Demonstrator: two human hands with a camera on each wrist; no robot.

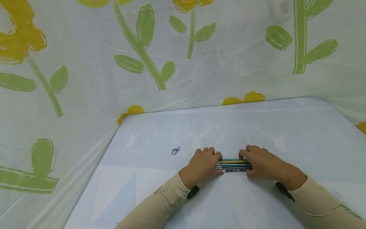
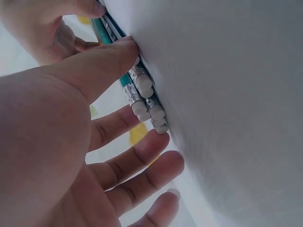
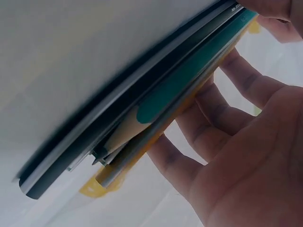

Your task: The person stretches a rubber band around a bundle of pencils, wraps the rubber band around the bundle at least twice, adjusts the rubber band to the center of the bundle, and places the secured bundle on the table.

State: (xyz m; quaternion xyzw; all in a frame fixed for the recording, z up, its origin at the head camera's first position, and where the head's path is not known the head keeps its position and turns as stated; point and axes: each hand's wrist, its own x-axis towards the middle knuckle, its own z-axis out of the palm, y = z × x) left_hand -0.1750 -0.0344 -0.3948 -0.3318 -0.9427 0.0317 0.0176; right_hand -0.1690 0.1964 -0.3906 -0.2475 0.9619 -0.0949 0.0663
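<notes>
A bundle of pencils (image 1: 234,165), green, yellow and dark, lies sideways on the table in the head view. My left hand (image 1: 202,165) grips its left end, thumb on the near side and fingers on the far side. White erasers (image 2: 140,109) in metal collars poke out past that thumb in the left wrist view. Around the right part, my right hand (image 1: 263,163) holds the pencils between thumb and fingers. The right wrist view shows a sharpened green pencil (image 3: 175,90) between dark pencils and a yellow one (image 3: 113,172). Their exact number is hidden.
A small blue looped band (image 1: 176,149) lies on the table left of the hands. The pale table (image 1: 154,136) carries faint deer-head prints. Behind it hangs a white curtain (image 1: 91,57) with green stems and yellow flowers.
</notes>
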